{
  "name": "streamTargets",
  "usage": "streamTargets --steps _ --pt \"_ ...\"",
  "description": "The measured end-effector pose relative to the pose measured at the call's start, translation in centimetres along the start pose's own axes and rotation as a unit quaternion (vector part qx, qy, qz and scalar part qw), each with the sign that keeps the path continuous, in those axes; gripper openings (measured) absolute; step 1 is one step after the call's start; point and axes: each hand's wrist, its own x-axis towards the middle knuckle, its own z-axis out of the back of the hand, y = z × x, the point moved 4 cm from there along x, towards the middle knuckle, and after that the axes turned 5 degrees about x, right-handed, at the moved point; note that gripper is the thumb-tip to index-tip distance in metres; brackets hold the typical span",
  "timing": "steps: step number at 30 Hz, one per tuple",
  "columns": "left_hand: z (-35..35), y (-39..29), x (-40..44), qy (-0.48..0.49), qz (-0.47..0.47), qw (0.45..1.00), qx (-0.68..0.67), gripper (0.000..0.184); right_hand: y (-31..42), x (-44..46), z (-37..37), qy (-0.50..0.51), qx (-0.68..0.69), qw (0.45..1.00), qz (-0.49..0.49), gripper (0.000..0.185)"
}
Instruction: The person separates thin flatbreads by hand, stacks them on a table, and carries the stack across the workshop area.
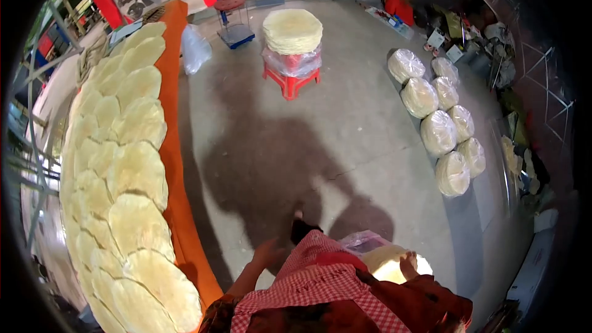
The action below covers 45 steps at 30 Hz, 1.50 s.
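At the bottom of the view, my right hand [408, 266] presses its fingers over the edge of a round pale flatbread stack [381, 259], held against my right side. A clear plastic bag [362, 242] shows along the stack's far side. My left hand [266, 254] hangs low beside the checked apron [308, 287], away from the breads; its fingers are blurred against the shadow. To my left, many overlapping round flatbreads [140, 176] lie along a long table with an orange cloth [179, 209].
A tall flatbread stack [292, 31] sits on a plastic-covered red stool [291, 85] ahead. Several bagged stacks [438, 132] stand in two rows on the right floor. A scale [236, 37] and a white plastic bag [195, 49] are at the back left.
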Motion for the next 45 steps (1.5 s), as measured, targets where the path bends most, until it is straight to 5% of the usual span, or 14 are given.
streamTargets --steps 3,8,9,10,12,13,20,27,28,30,35,38,43,45 --pt "5.7 -0.1 5.7 0.135 0.03 0.989 -0.049 0.052 2.9 9.1 -4.9 -0.058 -0.131 0.959 0.245 0.03" --pt "15.7 8.8 10.2 -0.034 0.225 0.972 -0.066 0.046 18.7 22.8 -9.9 0.125 -0.258 0.921 0.265 0.024" --pt "17.5 9.8 11.3 -0.029 0.261 0.963 -0.057 0.045 15.4 29.7 -19.2 -0.087 -0.135 0.858 0.487 0.019" --pt "19.3 10.0 12.7 -0.021 0.29 0.955 -0.055 0.045 21.6 31.9 -17.8 0.111 -0.028 0.953 0.281 0.017" --pt "22.3 10.0 16.1 -0.015 0.331 0.942 -0.056 0.043 32.5 34.3 -11.2 0.122 0.007 0.898 0.423 0.02" --pt "23.5 9.7 18.2 -0.014 0.341 0.938 -0.059 0.043 38.8 35.0 -4.6 0.212 0.116 0.948 0.209 0.03" --pt "25.0 5.7 40.3 0.007 0.354 0.931 -0.088 0.037 61.2 58.2 10.1 0.14 0.379 0.86 0.313 0.026" --pt "31.2 -3.8 74.2 -0.055 0.263 0.925 -0.269 0.029 47.8 77.7 6.1 0.351 0.453 0.816 0.079 0.021" --pt "37.5 -14.4 80.4 -0.091 0.282 0.836 -0.461 0.024 39.0 81.5 -4.0 0.38 0.658 0.629 -0.164 0.025" --pt "43.8 -24.1 91.9 -0.073 0.207 0.873 -0.435 0.021 41.3 80.1 13.5 0.235 0.0 0.965 0.117 0.021" --pt "54.4 -36.2 116.2 -0.222 -0.022 0.969 -0.108 0.028 48.8 101.3 25.1 0.175 0.11 0.977 -0.056 0.019" --pt "55.3 -38.7 125.6 -0.256 0.07 0.949 -0.171 0.036 56.0 115.3 30.3 0.158 0.138 0.977 -0.034 0.023" --pt "48.4 -34.2 139.3 -0.064 0.107 0.988 -0.088 0.037 70.1 132.8 30.1 -0.055 -0.06 0.916 0.394 0.033" --pt "53.2 -38.3 143.6 -0.044 0.146 0.984 -0.097 0.04 82.3 141.5 38.4 0.258 0.499 0.827 -0.038 0.027"
